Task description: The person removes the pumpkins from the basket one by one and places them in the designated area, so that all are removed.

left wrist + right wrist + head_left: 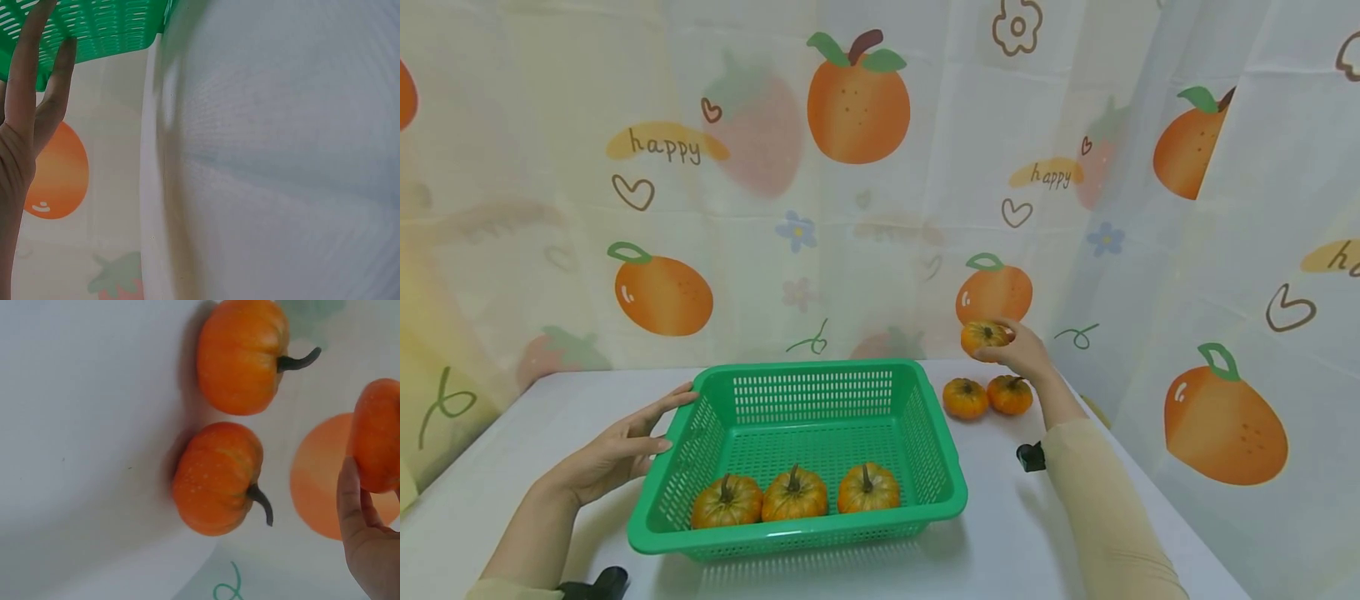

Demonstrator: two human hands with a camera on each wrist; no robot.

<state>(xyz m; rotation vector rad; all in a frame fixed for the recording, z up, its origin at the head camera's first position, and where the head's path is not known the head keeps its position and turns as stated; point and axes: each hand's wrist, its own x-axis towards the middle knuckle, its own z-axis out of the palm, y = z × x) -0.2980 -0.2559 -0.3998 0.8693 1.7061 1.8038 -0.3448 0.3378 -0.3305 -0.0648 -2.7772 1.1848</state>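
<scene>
A green plastic basket (797,537) holds three small orange-green pumpkins along its near side: a left one (727,502), a middle one (794,493) and a right one (868,488). My left hand (617,450) touches the basket's left side, its fingers extended against the outer wall in the left wrist view. My right hand (1026,350) grips a small pumpkin (981,337), raised above the far right of the table. Below it, two more pumpkins sit side by side, one on the left (965,399) and one on the right (1010,396); their dark stems show in the right wrist view.
The basket stands on a white-covered table (985,533). Behind the table and along its right hangs a curtain (880,225) printed with fruit. Black straps (1032,457) are worn at the wrists.
</scene>
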